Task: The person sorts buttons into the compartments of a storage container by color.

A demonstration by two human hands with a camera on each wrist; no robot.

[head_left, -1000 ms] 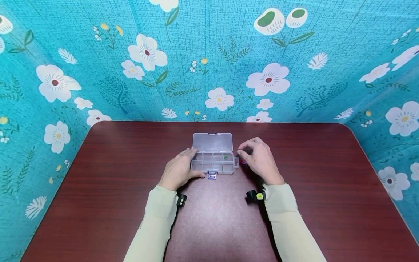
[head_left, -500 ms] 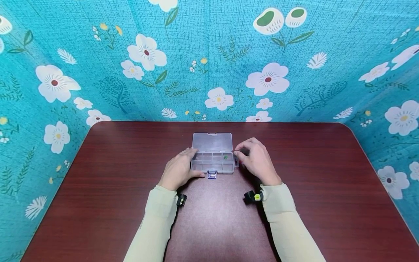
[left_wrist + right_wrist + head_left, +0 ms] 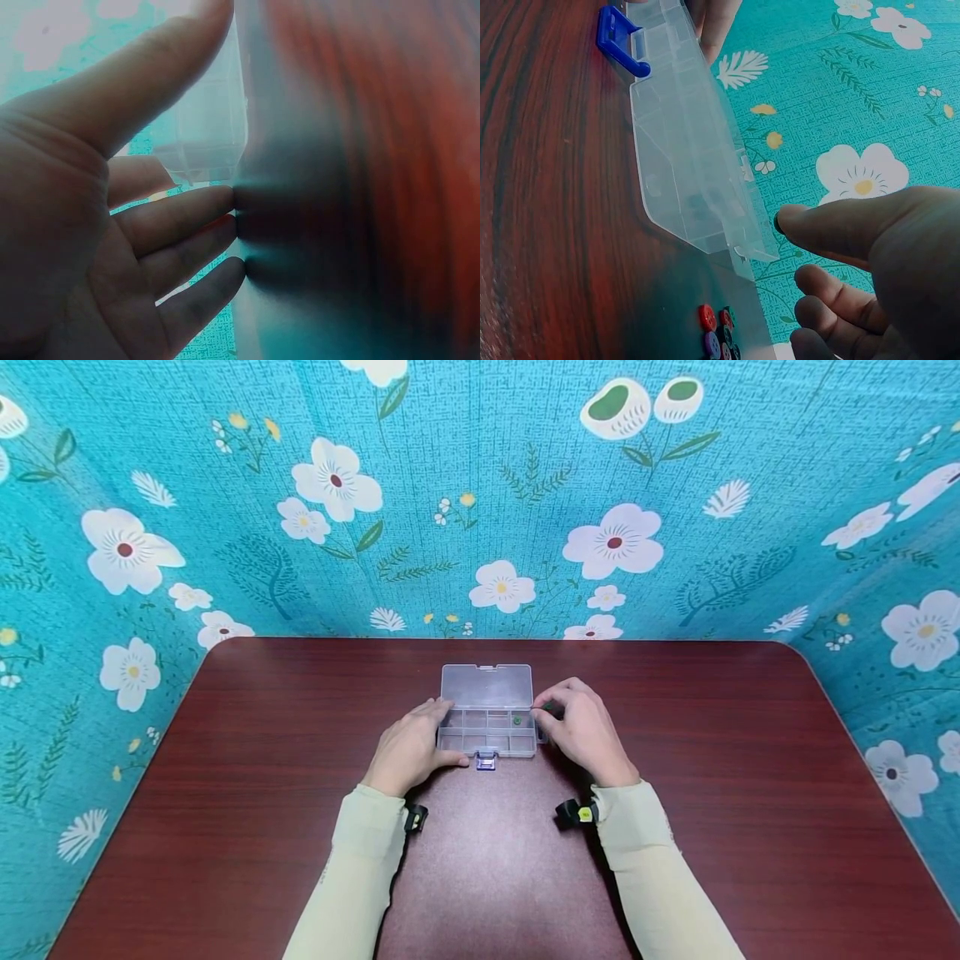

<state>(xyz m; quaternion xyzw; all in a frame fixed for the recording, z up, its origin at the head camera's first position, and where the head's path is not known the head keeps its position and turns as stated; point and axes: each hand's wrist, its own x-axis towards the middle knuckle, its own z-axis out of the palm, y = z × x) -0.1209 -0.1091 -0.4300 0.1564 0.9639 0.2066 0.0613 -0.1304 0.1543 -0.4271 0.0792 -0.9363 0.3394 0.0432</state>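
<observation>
A clear plastic compartment box [image 3: 475,729] stands on the table, its lid [image 3: 486,685] tipped back and its blue latch [image 3: 486,762] facing the person. One green button [image 3: 517,721] lies in a back-row compartment on the right. My left hand [image 3: 408,747] holds the box's left end, thumb along the front, fingers at the side and back. At the back right corner, my right hand [image 3: 588,735] pinches a small dark button [image 3: 778,223] between thumb and index finger. Most of that button is hidden behind the thumb.
Several loose buttons, among them a red button [image 3: 707,316] and a purple button [image 3: 712,344], lie on the table beside the box's right end. A dark red wooden table [image 3: 225,793] meets a turquoise flowered cloth [image 3: 420,510] at the back.
My right hand has moved slightly left, from above the loose buttons to the box's back right corner. My left hand and the box have stayed put.
</observation>
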